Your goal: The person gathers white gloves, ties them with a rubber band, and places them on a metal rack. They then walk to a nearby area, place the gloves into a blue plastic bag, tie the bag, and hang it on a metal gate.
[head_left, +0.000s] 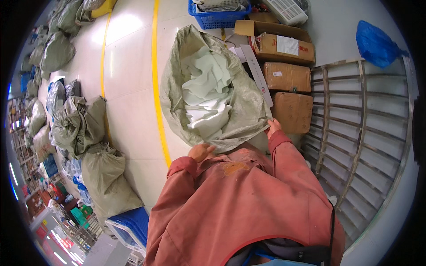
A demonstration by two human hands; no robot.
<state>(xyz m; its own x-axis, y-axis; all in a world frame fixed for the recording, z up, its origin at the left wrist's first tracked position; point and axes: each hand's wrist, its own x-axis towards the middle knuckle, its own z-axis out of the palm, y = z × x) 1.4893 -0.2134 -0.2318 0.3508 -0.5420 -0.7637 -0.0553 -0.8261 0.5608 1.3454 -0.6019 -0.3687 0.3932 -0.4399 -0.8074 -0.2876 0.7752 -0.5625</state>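
A large grey-green woven sack (248, 104) stands with its mouth wide before me. Inside lies a heap of thin, wavy, pale white pieces (206, 84), like soft foam or cloth sheets; I cannot tell the material. My right hand (274, 127) pinches the sack's rim at its near right corner and pulls it out taut. At the near left edge, my left hand (202, 151) has its fingers curled against the rim and appears to grip it. Both red sleeves reach forward to the sack.
Cardboard boxes (290, 113) are stacked right of the sack, with a blue basket (217, 20) beyond. A metal rack (364, 119) leans along the right wall, near a blue plastic bag (377, 43). Yellow floor lines (156, 80) run at left, past several filled sacks (106, 175).
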